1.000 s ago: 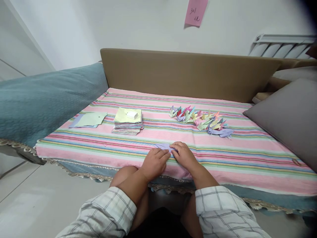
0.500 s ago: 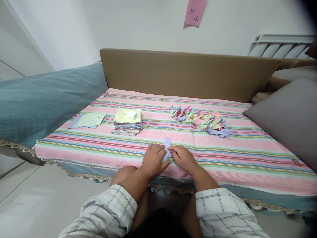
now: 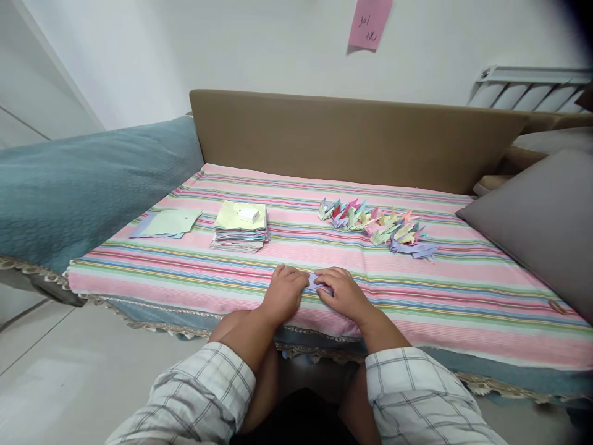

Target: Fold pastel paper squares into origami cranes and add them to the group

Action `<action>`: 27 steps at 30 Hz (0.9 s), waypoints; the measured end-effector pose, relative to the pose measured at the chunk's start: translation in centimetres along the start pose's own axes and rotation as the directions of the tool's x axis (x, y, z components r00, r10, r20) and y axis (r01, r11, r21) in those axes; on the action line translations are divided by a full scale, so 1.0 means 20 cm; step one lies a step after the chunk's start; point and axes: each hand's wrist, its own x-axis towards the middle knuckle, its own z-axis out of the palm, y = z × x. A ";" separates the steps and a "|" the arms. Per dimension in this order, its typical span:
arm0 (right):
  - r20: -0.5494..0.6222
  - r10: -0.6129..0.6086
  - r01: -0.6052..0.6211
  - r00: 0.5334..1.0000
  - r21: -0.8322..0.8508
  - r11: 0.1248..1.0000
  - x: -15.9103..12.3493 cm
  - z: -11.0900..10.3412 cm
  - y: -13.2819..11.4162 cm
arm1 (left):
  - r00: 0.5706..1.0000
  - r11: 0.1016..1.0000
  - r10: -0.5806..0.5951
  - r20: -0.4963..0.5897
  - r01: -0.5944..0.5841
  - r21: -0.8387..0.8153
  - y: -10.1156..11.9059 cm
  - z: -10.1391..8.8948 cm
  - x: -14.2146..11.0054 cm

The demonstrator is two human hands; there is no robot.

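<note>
Soft, even light surrounds me here; pale glare whitens the floor [image 3: 46, 392]; the view's upper right corner is dark and blurred.

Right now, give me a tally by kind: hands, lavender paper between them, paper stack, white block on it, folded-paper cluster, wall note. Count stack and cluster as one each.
Left hand and right hand: 2
Lavender paper: 1
Paper stack: 1
White block: 1
Folded-paper cluster: 1
Wall note: 1
Total: 7
</note>
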 end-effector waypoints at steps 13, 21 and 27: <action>-0.010 0.044 -0.044 0.999 0.032 0.999 0.02 0.02 0.01 | 1.000 0.999 -0.003 -0.010 0.002 -0.046 -0.02 0.01 0.03; -0.020 0.148 -0.147 0.989 0.038 0.988 0.04 0.02 -0.01 | 0.990 0.990 -0.133 -0.049 0.130 -0.062 -0.02 0.00 0.05; -0.046 0.218 -0.216 0.975 0.041 0.976 0.06 0.04 -0.02 | 0.981 0.982 -0.185 -0.050 0.184 -0.038 0.00 0.00 0.07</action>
